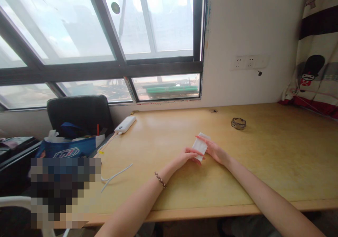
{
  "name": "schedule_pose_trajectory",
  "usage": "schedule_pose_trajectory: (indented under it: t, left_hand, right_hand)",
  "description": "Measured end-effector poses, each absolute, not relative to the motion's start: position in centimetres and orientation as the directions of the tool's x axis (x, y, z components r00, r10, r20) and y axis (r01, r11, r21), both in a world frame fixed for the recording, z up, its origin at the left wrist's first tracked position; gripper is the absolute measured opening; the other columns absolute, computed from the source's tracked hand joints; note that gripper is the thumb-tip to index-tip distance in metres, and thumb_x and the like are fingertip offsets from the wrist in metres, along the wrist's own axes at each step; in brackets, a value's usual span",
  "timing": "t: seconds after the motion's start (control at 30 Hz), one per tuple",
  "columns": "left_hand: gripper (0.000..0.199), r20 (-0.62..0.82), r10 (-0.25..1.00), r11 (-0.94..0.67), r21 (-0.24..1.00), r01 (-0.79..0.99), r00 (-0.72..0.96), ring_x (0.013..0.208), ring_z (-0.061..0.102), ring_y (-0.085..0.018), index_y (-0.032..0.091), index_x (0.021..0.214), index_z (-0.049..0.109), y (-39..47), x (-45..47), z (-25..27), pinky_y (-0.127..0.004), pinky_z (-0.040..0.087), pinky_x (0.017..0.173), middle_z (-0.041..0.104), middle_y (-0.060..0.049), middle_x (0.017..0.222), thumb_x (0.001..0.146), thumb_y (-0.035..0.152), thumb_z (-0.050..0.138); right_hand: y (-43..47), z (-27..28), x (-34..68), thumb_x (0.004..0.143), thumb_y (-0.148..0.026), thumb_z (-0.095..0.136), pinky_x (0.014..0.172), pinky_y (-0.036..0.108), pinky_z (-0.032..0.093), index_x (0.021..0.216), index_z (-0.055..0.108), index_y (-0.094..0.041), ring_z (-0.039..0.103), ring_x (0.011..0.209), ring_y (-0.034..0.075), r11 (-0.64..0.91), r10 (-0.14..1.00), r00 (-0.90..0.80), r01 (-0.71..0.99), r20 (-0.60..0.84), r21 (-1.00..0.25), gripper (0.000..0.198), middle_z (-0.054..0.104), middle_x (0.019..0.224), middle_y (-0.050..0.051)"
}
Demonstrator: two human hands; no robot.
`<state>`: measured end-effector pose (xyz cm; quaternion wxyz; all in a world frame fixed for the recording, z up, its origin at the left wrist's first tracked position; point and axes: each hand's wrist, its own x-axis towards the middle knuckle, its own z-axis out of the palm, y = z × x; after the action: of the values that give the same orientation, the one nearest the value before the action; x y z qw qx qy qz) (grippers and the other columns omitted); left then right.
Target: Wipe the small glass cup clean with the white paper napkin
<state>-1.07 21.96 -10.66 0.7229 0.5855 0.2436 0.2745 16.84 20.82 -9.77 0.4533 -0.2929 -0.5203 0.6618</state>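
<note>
A small white folded tissue or packet point(200, 147) is held over the middle of the wooden desk point(277, 166); its exact kind is hard to make out. My left hand point(188, 155), with a braided bracelet on the wrist, grips its lower left end between thumb and fingers. On the upper right side, my right hand point(214, 149) holds it too, fingers laid along the edge. Both hands are closed on it, and some fingers are hidden behind it.
Back right on the desk lies a coiled dark ring-shaped item point(238, 123). A white power bank point(125, 124) with a cable sits at the left edge, and a loose white cable point(117, 174) nearby. A black chair point(79, 113) and blue bag point(70, 148) stand left.
</note>
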Motion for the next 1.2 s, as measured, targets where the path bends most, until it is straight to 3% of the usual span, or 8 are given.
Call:
schedule_pose_trajectory:
  t: [0.2, 0.67, 0.93, 1.2]
  left_hand:
    - [0.027, -0.056, 0.693, 0.195, 0.974, -0.113, 0.719, 0.061, 0.061, -0.019, 0.008, 0.08, 0.066, 21.8, -1.0, -10.3, -0.031, 0.047, 0.065, 0.066, -0.012, 0.08, 0.065, 0.027, 0.054]
    - [0.033, -0.062, 0.739, 0.145, 0.987, -0.068, 0.671, 0.059, 0.062, -0.017, 0.008, 0.077, 0.066, 21.6, -0.8, -10.1, -0.026, 0.046, 0.059, 0.065, -0.014, 0.084, 0.068, 0.037, 0.051]
    - [0.025, 0.016, 0.95, 0.036, 0.987, -0.158, 0.313, 0.047, 0.056, -0.013, 0.009, 0.067, 0.06, 22.9, -1.1, -10.4, -0.026, 0.046, 0.054, 0.06, -0.005, 0.056, 0.068, 0.032, 0.048]
    - [0.025, 0.089, 0.982, -0.075, 0.994, -0.086, 0.169, 0.047, 0.055, -0.011, 0.011, 0.062, 0.055, 23.5, -1.5, -10.9, -0.022, 0.045, 0.051, 0.057, -0.002, 0.054, 0.069, 0.033, 0.045]
  right_hand:
    - [20.9, -9.7, 16.8, 0.078, -0.047, 0.045, 0.089, 0.038, 0.036, 0.119, 0.043, -0.026, 0.044, 0.108, 0.022, -0.019, 0.951, -0.3, -0.319, 0.082, -0.948, 0.047, 0.04, 0.128, 0.002]
    - [21.6, -10.1, 17.0, 0.075, -0.047, 0.047, 0.088, 0.039, 0.036, 0.118, 0.045, -0.024, 0.048, 0.105, 0.023, -0.034, 0.982, -0.185, -0.358, 0.035, -0.933, 0.049, 0.052, 0.115, 0.004]
    - [21.8, -10.2, 17.3, 0.074, -0.045, 0.051, 0.086, 0.039, 0.038, 0.121, 0.041, -0.026, 0.049, 0.104, 0.022, -0.008, 0.982, -0.179, -0.34, 0.056, -0.941, 0.052, 0.053, 0.115, 0.004]
    - [22.1, -10.8, 17.3, 0.072, -0.036, 0.057, 0.087, 0.038, 0.041, 0.12, 0.043, -0.027, 0.048, 0.106, 0.02, 0.025, 0.987, -0.14, -0.317, 0.073, -0.948, 0.051, 0.052, 0.116, 0.001]
